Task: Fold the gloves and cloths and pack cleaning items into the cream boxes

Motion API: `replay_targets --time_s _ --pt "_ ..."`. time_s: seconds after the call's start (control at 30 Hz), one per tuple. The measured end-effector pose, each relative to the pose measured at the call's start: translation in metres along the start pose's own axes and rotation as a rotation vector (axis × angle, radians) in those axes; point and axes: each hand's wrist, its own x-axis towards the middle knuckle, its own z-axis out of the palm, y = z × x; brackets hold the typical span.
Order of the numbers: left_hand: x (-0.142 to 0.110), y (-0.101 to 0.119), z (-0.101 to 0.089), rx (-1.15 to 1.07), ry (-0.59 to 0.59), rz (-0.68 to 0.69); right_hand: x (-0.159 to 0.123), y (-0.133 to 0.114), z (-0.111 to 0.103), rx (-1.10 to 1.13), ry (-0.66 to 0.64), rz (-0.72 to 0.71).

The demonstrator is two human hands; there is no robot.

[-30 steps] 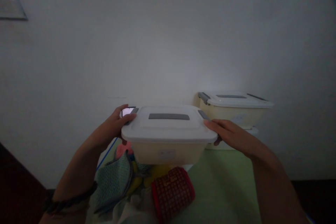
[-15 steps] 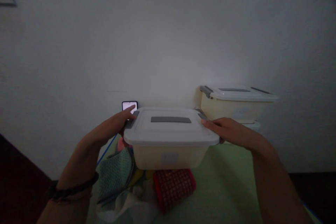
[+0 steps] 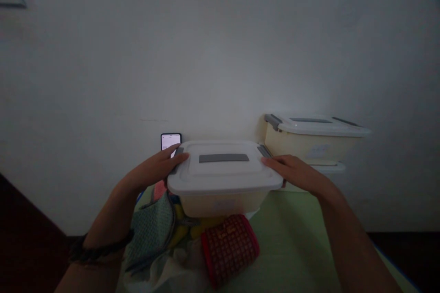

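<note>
The background is formed by a pale wall [image 3: 220,55], which fills the upper and middle frame. The lower part is occupied by a green-covered desk [image 3: 285,238], best seen at lower right of centre.

A lidded box [image 3: 223,174] with a white lid and cream body is positioned just below the centre of the frame. Its lid is seated, and its front label is too blurred to be read. Whether its base is supported cannot be told.

At right of centre, a second box [image 3: 309,144] is stacked above a lower white lid [image 3: 330,167], against the wall.

At lower left, a teal cloth [image 3: 153,224] and a white cloth [image 3: 168,270] are heaped. A red checked bag [image 3: 231,249] is placed beside them, at bottom centre.

The box is gripped at its left end by the left hand [image 3: 160,165] and at its right end by the right hand [image 3: 292,171], thumbs on top.

A phone [image 3: 171,139] is stood behind the left hand, its lower part covered.

Compared with half a second ago, the left thumb is laid farther onto the lid, and more of the bag is exposed below the box. The grip is judged to have been adjusted, with the box not yet released.
</note>
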Motion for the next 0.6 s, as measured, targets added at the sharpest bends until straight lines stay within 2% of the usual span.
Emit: replay_targets --time_s 0.2,0.47,0.6 --pt "0.0001 0.0001 -0.0003 0.02 -0.006 0.007 0.0004 -0.0008 -0.0002 -0.035 0.025 0.002" --pt "-0.0037 0.0017 -0.0017 -0.006 -0.042 0.044 -0.0044 -0.0049 -0.0016 -0.031 -0.085 0.053" --pt "-0.007 0.004 -0.0023 -0.061 -0.055 0.026 -0.0013 -0.0054 0.0042 0.031 -0.038 0.063"
